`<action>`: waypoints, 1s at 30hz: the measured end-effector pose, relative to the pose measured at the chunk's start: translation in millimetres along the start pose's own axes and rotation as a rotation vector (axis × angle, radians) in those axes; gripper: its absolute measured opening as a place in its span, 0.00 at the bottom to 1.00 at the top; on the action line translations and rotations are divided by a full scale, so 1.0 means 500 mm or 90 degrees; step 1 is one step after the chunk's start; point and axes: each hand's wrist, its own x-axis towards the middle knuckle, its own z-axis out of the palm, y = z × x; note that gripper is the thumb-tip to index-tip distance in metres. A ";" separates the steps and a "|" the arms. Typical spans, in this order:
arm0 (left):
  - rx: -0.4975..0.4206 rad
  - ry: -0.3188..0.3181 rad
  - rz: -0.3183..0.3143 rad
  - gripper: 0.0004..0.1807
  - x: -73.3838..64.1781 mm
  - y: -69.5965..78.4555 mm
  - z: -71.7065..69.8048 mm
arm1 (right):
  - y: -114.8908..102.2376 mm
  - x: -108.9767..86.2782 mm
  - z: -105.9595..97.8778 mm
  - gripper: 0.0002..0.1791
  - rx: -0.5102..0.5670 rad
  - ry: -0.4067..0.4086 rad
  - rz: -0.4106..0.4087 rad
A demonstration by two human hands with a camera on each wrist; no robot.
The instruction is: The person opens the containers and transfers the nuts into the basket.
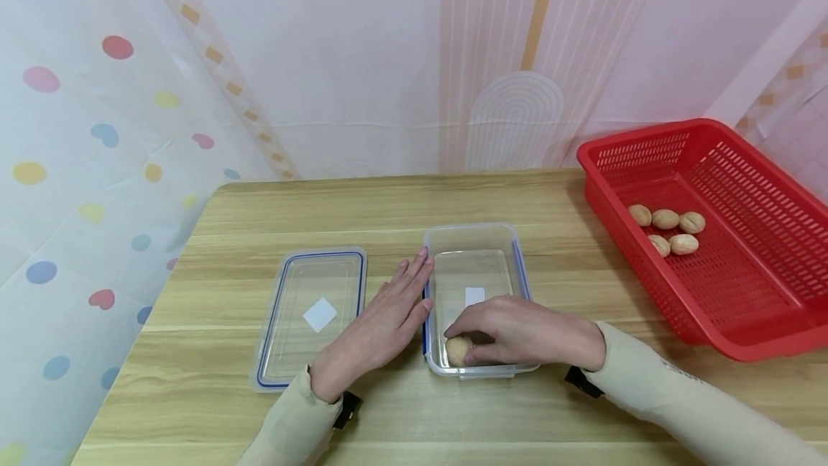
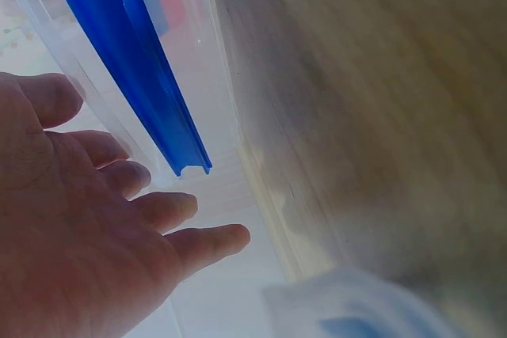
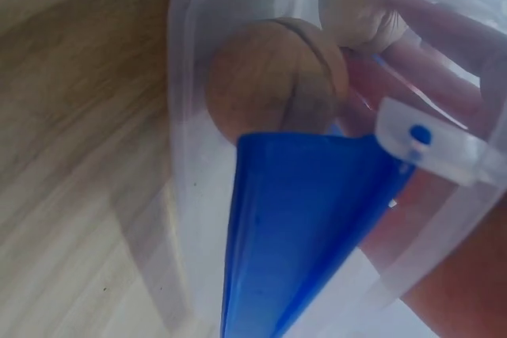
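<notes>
Between the thumb and fingers of my right hand point(image 1: 517, 329) is a walnut point(image 1: 458, 352), held low in the near left corner of a clear plastic container point(image 1: 479, 239). Through the container's wall in the right wrist view, the walnut point(image 3: 269, 81) shows its seam, with a blue side clip point(image 3: 297, 211) in front. My left hand point(image 1: 388, 315) has its fingers extended, fingertips right at the container's left wall. In the left wrist view that hand point(image 2: 87, 195) lies beside another blue clip point(image 2: 139, 69).
Left of the container lies its clear lid point(image 1: 300, 351) with a blue seal and a white label point(image 1: 320, 315). At the right stands a red plastic basket point(image 1: 673, 308) with several walnuts point(image 1: 666, 219) inside. A patterned cloth point(image 1: 362, 56) hangs behind the wooden table point(image 1: 382, 207).
</notes>
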 end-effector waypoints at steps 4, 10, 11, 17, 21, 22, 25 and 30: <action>0.001 -0.002 0.000 0.33 0.001 -0.001 0.001 | -0.001 -0.011 -0.006 0.16 0.040 0.029 0.007; 0.004 -0.004 -0.004 0.33 0.003 0.002 0.000 | -0.001 -0.028 -0.013 0.17 0.075 0.075 0.007; 0.004 -0.003 -0.003 0.33 0.003 0.002 0.000 | -0.002 -0.031 -0.014 0.18 0.075 0.082 0.006; 0.005 -0.004 -0.003 0.33 0.005 0.002 -0.001 | -0.006 -0.052 -0.017 0.19 0.064 0.125 0.006; 0.004 -0.002 -0.002 0.34 0.003 0.002 0.000 | -0.005 -0.065 -0.017 0.20 0.070 0.157 0.001; 0.004 -0.003 -0.002 0.34 0.003 0.002 0.000 | -0.005 -0.068 -0.017 0.20 0.072 0.166 -0.002; 0.007 -0.002 -0.001 0.33 0.002 0.001 0.000 | -0.005 -0.079 -0.019 0.20 0.079 0.193 -0.010; 0.010 -0.005 -0.003 0.33 0.001 0.002 -0.001 | -0.008 -0.098 -0.024 0.20 0.062 0.245 -0.022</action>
